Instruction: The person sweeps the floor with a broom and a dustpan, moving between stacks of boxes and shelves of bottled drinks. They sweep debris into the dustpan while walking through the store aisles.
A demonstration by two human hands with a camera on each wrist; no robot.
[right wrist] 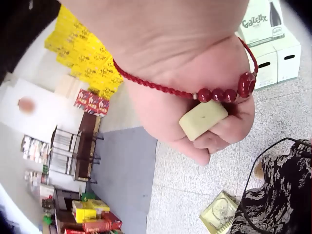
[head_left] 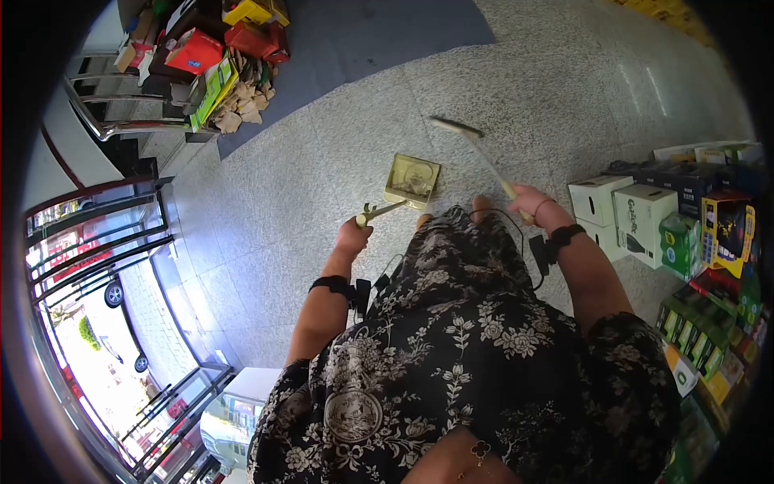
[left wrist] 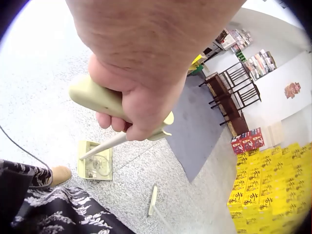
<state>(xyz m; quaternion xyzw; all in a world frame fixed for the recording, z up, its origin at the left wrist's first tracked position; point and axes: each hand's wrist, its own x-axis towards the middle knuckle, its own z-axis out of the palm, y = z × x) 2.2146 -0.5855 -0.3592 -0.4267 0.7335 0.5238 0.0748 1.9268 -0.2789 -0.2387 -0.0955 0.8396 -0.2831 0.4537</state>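
Your four-petalled pendant (head_left: 480, 449) is hanging at the neckline of your black floral dress (head_left: 492, 375), which is spreading below it. Your left hand (head_left: 353, 237) is gripping the pale-yellow dustpan handle (left wrist: 105, 100), fingers curled round it. Your right hand (head_left: 538, 206) is closing round the upper end of the broom (head_left: 493, 167), the handle's blunt tip showing in your palm just beside a red beaded bracelet (right wrist: 217, 95). The pale-yellow dustpan (head_left: 397, 197) is sitting in front of your feet, toward your left, its pan holding greyish contents too blurred to identify; you cannot tell whether it is touching the speckled floor (head_left: 266, 218). The broom head (head_left: 458, 127) is lying beyond the dustpan, apart from it and farther to your right. White cartons (head_left: 642, 218) are standing beyond your right hand, and a dark grey mat (head_left: 379, 48) is covering the floor farther ahead.
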